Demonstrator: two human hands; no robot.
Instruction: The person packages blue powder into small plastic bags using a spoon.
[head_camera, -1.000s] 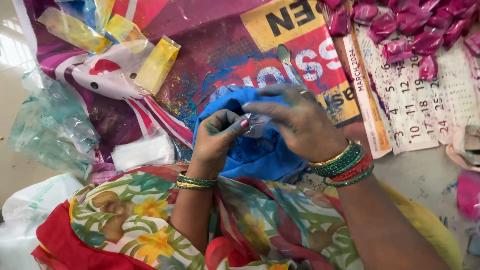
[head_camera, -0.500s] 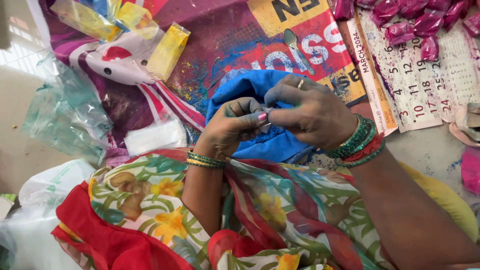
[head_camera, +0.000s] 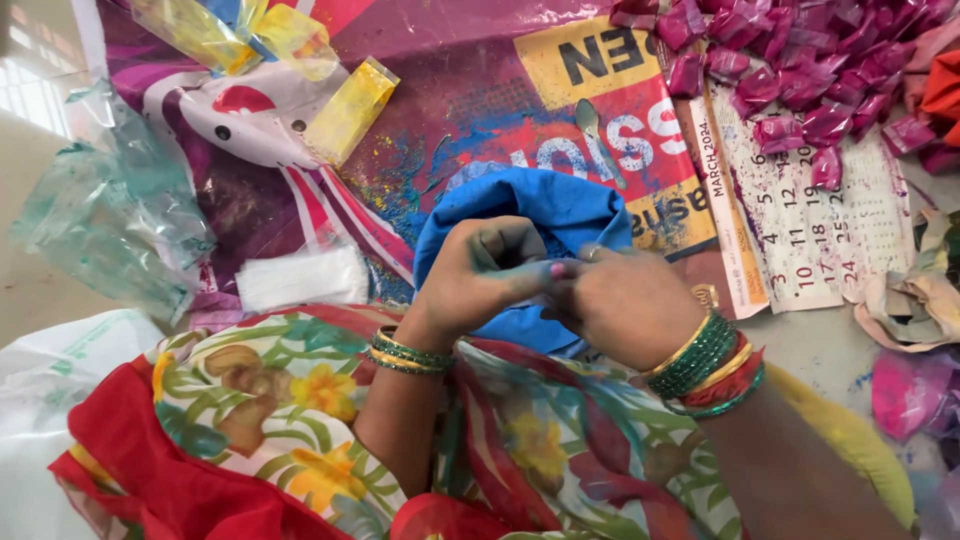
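While both hands meet fingertip to fingertip at the frame's centre, the left hand (head_camera: 480, 275) and right hand (head_camera: 618, 305) pinch something too small to identify. Under them lies the blue bag (head_camera: 540, 225). Pink packets (head_camera: 790, 70) cluster at one o'clock.

blue bag (head_camera: 540, 215) sits right beyond both hands. left: white packet stack (head_camera: 300, 277), green plastic bags (head_camera: 110, 225). far right: pink packets (head_camera: 800, 70) crowd. bare floor (head_camera: 810, 345) open by right wrist.
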